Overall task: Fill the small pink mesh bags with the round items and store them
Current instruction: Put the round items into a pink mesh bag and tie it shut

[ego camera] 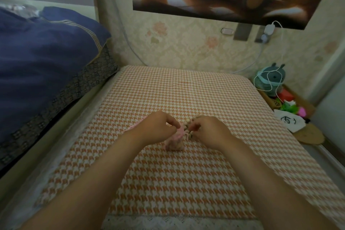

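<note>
A small pink mesh bag (175,143), bulging with round items, lies on the orange-and-white houndstooth cloth (186,183) between my hands. My left hand (158,129) pinches the bag's gathered top or its drawstring. My right hand (209,130) pinches something thin at the same spot, most likely the other end of the string. A small heap of pale round items (189,130) lies just behind my right hand's fingers, mostly hidden. More pink mesh (134,126) peeks out from behind my left wrist.
A bed with a dark blue quilt (46,58) borders the table on the left. At the right stand a box with a teal plush toy (272,80), colourful items (291,106), a white pouch (289,120) and a round woven mat (309,134). A papered wall is behind.
</note>
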